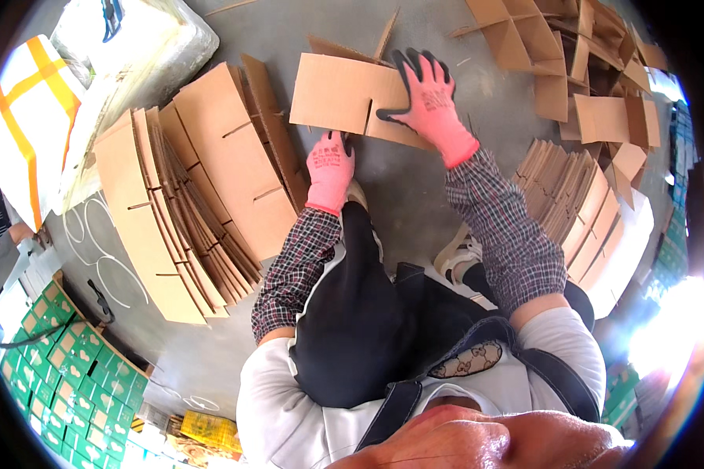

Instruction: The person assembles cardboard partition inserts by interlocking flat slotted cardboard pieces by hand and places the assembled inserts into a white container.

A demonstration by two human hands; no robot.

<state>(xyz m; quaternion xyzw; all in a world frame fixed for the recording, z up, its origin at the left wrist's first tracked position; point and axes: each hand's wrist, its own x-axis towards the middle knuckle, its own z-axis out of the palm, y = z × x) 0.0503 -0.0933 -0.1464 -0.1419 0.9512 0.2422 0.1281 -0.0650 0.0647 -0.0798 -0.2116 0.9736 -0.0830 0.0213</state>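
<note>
In front of me a slotted cardboard divider [332, 92] stands above the floor, with crossing cardboard strips showing behind its far edge. My left hand [331, 170], in a pink glove, has its fingers curled at the divider's near lower edge, partly hidden there. Over the divider's right end lies my right hand [432, 102], gloved in pink with dark fingertips. Its fingers are spread and the thumb rests across the cardboard face. Left of my hands leans a row of flat slotted cardboard sheets [227, 133].
Another stack of slotted cardboard strips [559, 187] stands at my right. Beyond it are piled assembled cardboard dividers [524, 47]. Far left are a plastic-wrapped bundle [160, 39] and a white package with orange tape [31, 117]. Green boxes [78, 383] are stacked at lower left, near loose white strapping [102, 258].
</note>
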